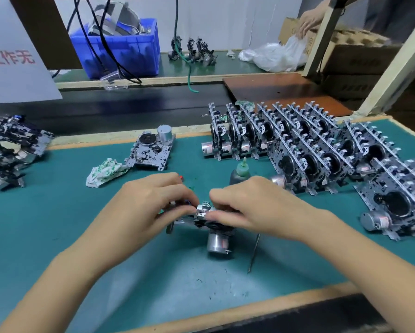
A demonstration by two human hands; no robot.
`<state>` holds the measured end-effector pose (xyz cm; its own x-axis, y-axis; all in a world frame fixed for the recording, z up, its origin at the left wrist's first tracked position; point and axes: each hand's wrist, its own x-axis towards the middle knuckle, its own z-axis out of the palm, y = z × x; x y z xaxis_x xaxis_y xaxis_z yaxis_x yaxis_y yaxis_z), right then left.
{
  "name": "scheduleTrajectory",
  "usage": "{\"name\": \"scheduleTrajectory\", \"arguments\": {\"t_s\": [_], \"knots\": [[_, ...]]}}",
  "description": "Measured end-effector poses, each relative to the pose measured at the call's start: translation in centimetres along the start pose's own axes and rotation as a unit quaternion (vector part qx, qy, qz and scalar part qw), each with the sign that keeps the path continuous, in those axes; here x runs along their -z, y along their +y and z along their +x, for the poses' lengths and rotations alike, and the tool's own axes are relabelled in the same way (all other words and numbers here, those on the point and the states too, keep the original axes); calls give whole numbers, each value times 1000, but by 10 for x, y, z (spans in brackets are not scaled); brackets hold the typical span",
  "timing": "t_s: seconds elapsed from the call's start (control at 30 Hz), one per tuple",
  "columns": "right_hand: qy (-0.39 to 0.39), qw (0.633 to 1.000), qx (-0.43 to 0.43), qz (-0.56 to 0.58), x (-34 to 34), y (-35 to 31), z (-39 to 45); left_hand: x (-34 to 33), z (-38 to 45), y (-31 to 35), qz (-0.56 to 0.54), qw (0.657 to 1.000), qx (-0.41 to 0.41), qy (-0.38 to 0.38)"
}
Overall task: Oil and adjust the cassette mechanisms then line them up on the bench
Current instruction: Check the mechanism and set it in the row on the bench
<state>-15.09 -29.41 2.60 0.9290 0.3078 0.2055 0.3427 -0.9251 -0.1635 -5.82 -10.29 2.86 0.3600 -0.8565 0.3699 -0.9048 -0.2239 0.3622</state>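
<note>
cassette mechanism [208, 221] at worktop [57, 212] centre | left hand [151, 203] fingers pinch its 9 o'clock end | right hand [252, 207] fingers clamp its 3 o'clock side | finished rows [309, 150] at 2 o'clock

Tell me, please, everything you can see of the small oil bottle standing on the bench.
The oil bottle stands upright on the green bench mat, just beyond the right hand, which hides its base. It has a dark, rounded body, a green collar and a pale green tapered nozzle pointing up. It looks like soft plastic. Neither hand visibly holds it; whether the right hand brushes it cannot be told. The rows of lined-up mechanisms stand to its right.
</note>
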Motion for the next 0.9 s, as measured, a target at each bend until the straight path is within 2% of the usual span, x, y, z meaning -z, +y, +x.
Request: {"name": "scheduleTrajectory", "arguments": {"t_s": [0.17, 0.3, 0.5, 0.63, 0.77, 0.9], "knots": [[34, 997, -54, 45, 25, 2, -30, 6, 28, 21, 7, 997, -71, 8], [133, 987, -71, 46, 79, 15, -68, 16, 79, 58, -22, 988, -151, 31], [206, 956, -194, -82, 150, 68, -142, -12, 211, 136, 0, 969, -246, 34], [192, 914, -283, -220, 178, 118, -201, -67, 288, 188, 38, 946, -317, 51], [138, 850, -369, -350, 179, 169, -263, -140, 328, 236, 62, 946, -318, -15], [86, 830, -424, -351, 157, 201, -307, -198, 338, 264, 44, 941, -280, -183]]}}
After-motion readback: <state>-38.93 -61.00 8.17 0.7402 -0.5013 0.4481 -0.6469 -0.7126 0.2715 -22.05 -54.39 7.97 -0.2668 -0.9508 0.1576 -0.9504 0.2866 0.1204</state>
